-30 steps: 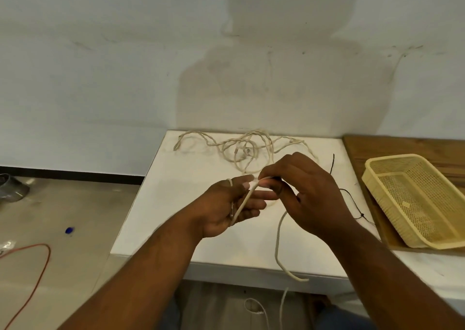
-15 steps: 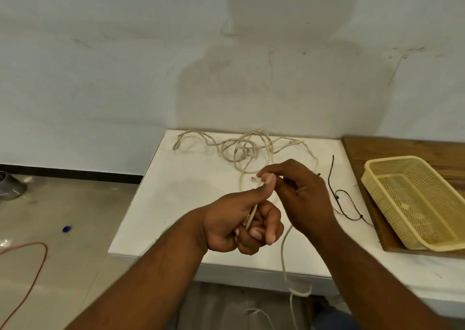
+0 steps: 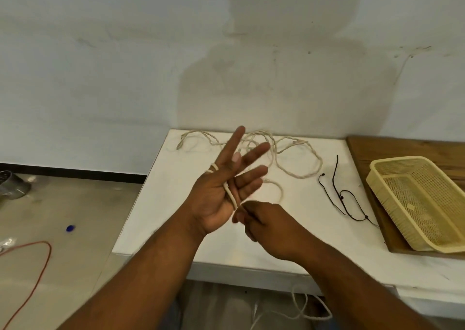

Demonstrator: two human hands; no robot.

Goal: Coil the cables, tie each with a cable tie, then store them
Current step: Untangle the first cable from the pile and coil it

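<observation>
My left hand (image 3: 224, 186) is raised over the white table (image 3: 161, 204), palm towards me and fingers spread. A cream cable (image 3: 230, 195) runs across its palm and loops around the base of the index finger. My right hand (image 3: 266, 225) sits just below and right of it, pinching the same cable near the left palm. More cream cable (image 3: 297, 158) lies tangled at the back of the table. Another stretch of it hangs below the table's front edge (image 3: 309, 312). Thin black cable ties (image 3: 344, 196) lie on the table to the right.
A yellow mesh basket (image 3: 415, 201) rests on a wooden board (image 3: 392, 148) at the right. A white wall stands close behind the table. On the floor to the left are a red cable (image 3: 37, 266), a metal can (image 3: 11, 185) and a small blue object (image 3: 70, 228).
My left hand has opened from a fist to spread fingers and turned palm up, with the cable wound round it. My right hand has dropped lower, drawing the cable down across the palm.
</observation>
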